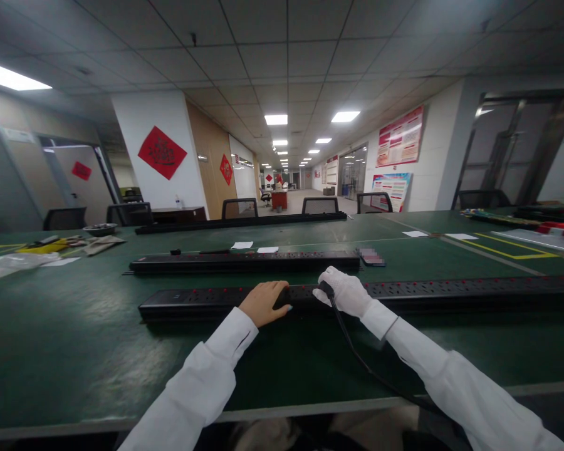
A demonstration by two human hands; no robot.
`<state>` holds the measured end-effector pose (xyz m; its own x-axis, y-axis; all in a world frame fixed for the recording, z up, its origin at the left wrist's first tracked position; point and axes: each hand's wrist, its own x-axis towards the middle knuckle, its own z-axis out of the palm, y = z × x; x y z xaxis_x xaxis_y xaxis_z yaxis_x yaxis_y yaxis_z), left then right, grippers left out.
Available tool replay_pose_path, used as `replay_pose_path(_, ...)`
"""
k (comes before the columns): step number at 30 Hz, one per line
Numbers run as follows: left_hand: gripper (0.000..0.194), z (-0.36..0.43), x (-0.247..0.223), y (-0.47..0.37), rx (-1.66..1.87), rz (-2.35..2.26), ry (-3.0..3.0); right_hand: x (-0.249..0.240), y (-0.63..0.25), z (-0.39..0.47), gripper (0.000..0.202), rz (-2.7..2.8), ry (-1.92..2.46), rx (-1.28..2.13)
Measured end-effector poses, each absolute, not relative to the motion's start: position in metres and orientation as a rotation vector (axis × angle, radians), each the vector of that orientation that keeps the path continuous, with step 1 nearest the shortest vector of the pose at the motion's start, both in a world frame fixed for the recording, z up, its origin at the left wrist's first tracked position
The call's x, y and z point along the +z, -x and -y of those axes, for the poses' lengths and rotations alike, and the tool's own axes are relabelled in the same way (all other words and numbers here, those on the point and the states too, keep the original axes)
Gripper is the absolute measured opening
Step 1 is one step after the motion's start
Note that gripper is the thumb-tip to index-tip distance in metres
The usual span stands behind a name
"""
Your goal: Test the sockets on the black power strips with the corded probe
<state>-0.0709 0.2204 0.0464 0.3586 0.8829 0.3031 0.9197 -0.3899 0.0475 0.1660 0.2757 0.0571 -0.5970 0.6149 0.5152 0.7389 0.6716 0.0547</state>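
Note:
A long black power strip (404, 289) with many sockets and small red dots lies across the green table. My bare left hand (265, 303) rests on it, fingers bent round a dark object (281, 298) that is too small to name. Just to the right, my right hand (344, 291), in a white glove, grips a black plug (326, 289) at the strip's top. From the plug a black cable (352, 344) runs down over the table's front edge. Whether the plug sits in a socket is hidden by the fingers.
Behind lies a shorter black strip (244, 263), with a phone-like item (371, 257) at its right end. Farther back are more dark bars (244, 222). Plastic bags and cloths (102, 245) lie left; red items (559, 229) lie right. Chairs (239, 208) stand beyond the table (75, 338).

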Motion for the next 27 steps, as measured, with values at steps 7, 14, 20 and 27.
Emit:
replay_pose_path(7,0.047,-0.2203,0.046,0.0728,-0.43,1.645,2.478,0.053,-0.1662,-0.2788,0.027,2.411,0.994,-0.284)
replay_pose_path(14,0.062,-0.2207,0.0455,0.0723,-0.384,1.685,2.435,0.0532,-0.1669,-0.2814,0.025,2.418,0.952,-0.272)
replay_pose_path(20,0.063,-0.2229,0.0438,0.0743,-0.391,1.671,2.454,0.0534,-0.1677,-0.2825,0.026,2.423,0.926,-0.267)
replay_pose_path(27,0.065,-0.2239,0.0415,0.0748,-0.418,1.653,2.441,0.0519,-0.1679,-0.2833,0.024,2.418,0.873,-0.226)
